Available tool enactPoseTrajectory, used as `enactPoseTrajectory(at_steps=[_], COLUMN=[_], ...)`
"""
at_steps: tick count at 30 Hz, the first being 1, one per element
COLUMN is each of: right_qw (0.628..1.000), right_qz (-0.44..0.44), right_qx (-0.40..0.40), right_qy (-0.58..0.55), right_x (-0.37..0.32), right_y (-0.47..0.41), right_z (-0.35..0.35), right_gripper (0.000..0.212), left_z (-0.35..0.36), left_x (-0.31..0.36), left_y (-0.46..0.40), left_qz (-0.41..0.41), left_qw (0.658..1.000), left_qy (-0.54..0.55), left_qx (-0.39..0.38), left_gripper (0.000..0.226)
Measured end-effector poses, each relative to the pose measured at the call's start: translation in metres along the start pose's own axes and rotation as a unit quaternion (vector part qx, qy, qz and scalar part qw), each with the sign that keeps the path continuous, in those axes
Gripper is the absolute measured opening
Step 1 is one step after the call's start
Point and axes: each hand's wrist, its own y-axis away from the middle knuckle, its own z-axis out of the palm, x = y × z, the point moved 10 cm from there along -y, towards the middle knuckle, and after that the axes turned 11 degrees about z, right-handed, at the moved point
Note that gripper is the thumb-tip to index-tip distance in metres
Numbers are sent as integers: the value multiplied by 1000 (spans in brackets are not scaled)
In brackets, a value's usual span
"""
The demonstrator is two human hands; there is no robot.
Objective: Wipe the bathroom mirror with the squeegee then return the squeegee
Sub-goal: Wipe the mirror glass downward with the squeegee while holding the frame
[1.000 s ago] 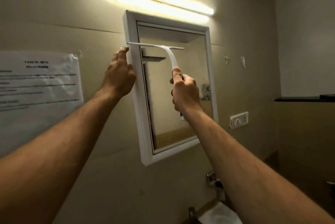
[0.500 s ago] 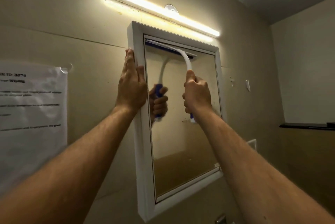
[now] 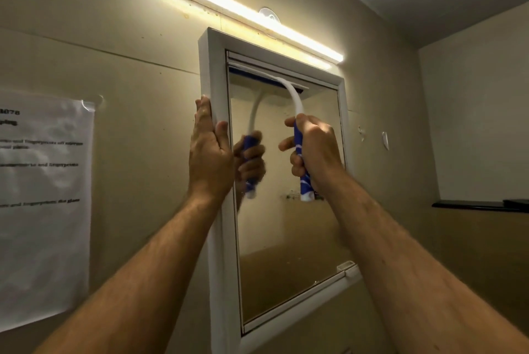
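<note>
Right hand: the right hand [image 3: 313, 153] has its fingers wrapped round the blue-and-white handle of the squeegee [image 3: 294, 113], thumb up near the white neck.
Left hand: the left hand [image 3: 210, 150] lies flat with straight fingers against the left side of the mirror frame [image 3: 213, 73], holding nothing, seemingly steadying it.
Squeegee position: the blade sits across the top of the mirror [image 3: 286, 239], just under the upper frame, apparently touching the glass; it covers the left and middle of the width, and I cannot tell if it reaches the right edge.
Step in hand: probably the start of a downward stroke from the top.
Progress: early; the squeegee is not yet returned, and dark specks show on the glass near the handle's lower end.
Risk, streaks: uneven pressure from the curved neck could lift one blade end and leave an unwiped strip.
Risk, missed band: the right side of the glass may need its own pass.
Risk, frame: the mirror looks like a hinged cabinet door; a hard pull could swing it if the left hand eases off.
Surroundings: a strip light [image 3: 246, 13] glows above; a printed sheet [image 3: 43, 204] is stuck on the wall to the left.
</note>
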Motion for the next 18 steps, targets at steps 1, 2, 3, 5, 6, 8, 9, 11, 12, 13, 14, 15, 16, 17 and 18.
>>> enactPoseTrajectory(at_steps=[1,2,3,5,6,8,9,11,12,13,14,15,16,17,18], right_qw=[1000,1000,1000,1000,999,999,999,999,999,999,998,998,998,998,999], right_qz=[5,9,14,25,30,37,37,29,23,21,23,27,30,33,34], right_qx=[-3,-1,2,7,7,8,12,23,29,33,34,32,29,28,29], right_qy=[-7,-11,-12,-14,-15,-17,-18,-21,-26,-34,-40,-41,-38,-34,-29], right_x=[4,9,15,29,35,41,39,28,20,12,6,1,-1,-1,2], right_y=[0,2,4,10,13,19,20,19,15,12,7,3,0,-1,-1], right_z=[1,1,-1,-3,-4,-4,-5,-8,-9,-9,-7,-4,-2,0,0], right_gripper=[28,27,27,26,27,27,27,27,26,25,24,24,24,24,24], left_z=[-3,-5,-6,-5,-5,-5,-6,-7,-7,-7,-7,-8,-8,-9,-9], left_x=[0,-4,-6,-10,-12,-11,-11,-13,-14,-12,-11,-10,-9,-7,-6], left_y=[0,1,2,3,4,6,6,6,6,7,8,8,8,8,9], left_qz=[11,17,17,16,17,24,26,24,22,22,23,24,28,31,34], left_qw=[1000,999,998,999,998,998,997,996,995,994,994,993,992,992,991], left_qy=[-28,-44,-51,-49,-52,-61,-65,-83,-94,-102,-107,-111,-117,-121,-123], left_qx=[9,16,16,15,18,21,23,26,26,24,25,26,28,29,30], left_gripper=[48,50,50,50,50,50,50,50,50,50,50,50,50,50,50])
